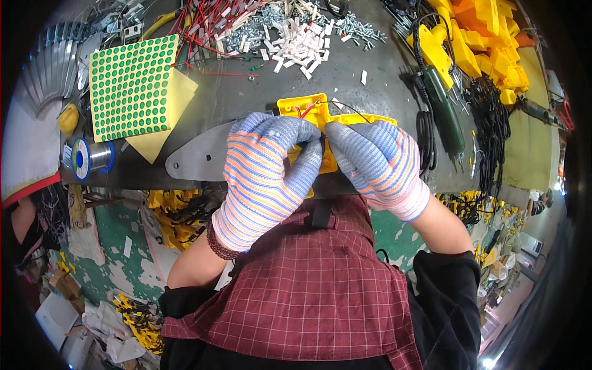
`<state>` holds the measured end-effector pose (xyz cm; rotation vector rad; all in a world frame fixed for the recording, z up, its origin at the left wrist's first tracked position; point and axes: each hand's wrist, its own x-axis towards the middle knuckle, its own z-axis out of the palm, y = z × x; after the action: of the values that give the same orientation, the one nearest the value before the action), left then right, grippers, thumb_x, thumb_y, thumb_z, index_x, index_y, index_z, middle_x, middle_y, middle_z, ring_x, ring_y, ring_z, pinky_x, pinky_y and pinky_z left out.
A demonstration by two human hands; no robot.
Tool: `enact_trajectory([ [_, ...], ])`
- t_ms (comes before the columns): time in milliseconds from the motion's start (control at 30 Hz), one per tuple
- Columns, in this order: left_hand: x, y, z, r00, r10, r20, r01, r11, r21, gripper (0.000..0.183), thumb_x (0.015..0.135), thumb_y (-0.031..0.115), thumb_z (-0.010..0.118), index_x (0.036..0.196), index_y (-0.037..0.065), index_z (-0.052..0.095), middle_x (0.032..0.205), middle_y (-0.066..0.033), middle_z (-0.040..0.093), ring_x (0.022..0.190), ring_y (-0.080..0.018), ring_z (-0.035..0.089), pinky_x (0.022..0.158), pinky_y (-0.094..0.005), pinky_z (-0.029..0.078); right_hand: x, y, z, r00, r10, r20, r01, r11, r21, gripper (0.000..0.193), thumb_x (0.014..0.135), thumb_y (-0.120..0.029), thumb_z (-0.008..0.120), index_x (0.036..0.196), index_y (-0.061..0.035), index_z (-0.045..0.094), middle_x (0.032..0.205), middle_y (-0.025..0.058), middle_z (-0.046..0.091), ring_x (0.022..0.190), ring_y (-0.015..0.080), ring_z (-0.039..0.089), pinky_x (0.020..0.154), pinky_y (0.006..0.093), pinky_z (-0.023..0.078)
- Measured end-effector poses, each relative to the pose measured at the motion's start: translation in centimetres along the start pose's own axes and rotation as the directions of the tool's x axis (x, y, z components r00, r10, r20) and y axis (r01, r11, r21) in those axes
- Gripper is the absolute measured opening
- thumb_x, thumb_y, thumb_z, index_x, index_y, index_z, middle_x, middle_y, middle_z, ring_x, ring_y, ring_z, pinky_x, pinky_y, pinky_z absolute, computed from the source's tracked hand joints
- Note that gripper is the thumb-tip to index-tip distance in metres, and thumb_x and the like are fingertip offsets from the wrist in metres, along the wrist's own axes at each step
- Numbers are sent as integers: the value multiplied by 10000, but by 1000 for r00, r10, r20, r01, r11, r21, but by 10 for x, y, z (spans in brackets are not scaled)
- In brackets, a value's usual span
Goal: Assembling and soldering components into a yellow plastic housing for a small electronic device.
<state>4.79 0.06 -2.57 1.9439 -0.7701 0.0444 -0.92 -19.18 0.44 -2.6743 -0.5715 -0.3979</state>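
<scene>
A yellow plastic housing (316,110) lies at the near edge of the bench with its hollow side up. Short red wires and a thin black wire (350,106) show inside it and arch over its right part. My left hand (265,163), in a striped knit glove, is closed in a pinch over the housing's middle. Facing it, my right hand (382,161), gloved alike, pinches too, its fingertips almost meeting the left ones. What the fingertips hold is hidden behind the gloves. A flat grey metal plate (194,154) with holes extends leftward from under my left hand.
Farther back lie white small pieces (300,46), screws (364,34) and red wires (191,28). To the left are a sheet of green round stickers (131,86) and a solder wire spool (92,157). A green power tool (443,111), black cables (490,129) and yellow housings (478,37) occupy the right.
</scene>
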Motion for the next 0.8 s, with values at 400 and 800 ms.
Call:
enact_trajectory([
  [400, 3, -7, -2, 991, 134, 28, -136, 985, 105, 209, 716, 68, 735, 915, 84, 671, 879, -72, 659, 853, -288, 600, 766, -403, 462, 13, 11, -11, 984, 102, 150, -140, 952, 273, 253, 755, -122, 680, 993, -52, 631, 845, 135, 609, 705, 343, 611, 612, 402, 508],
  [800, -8, -6, 11, 918, 393, -58, -318, 813, 488, 253, 661, 205, 728, 903, 183, 657, 899, 9, 613, 839, -222, 571, 741, -421, 435, 21, 12, -13, 735, 262, 625, -661, 485, 573, 147, 937, -101, 517, 993, -15, 623, 692, 37, 540, 583, 99, 524, 527, 320, 446],
])
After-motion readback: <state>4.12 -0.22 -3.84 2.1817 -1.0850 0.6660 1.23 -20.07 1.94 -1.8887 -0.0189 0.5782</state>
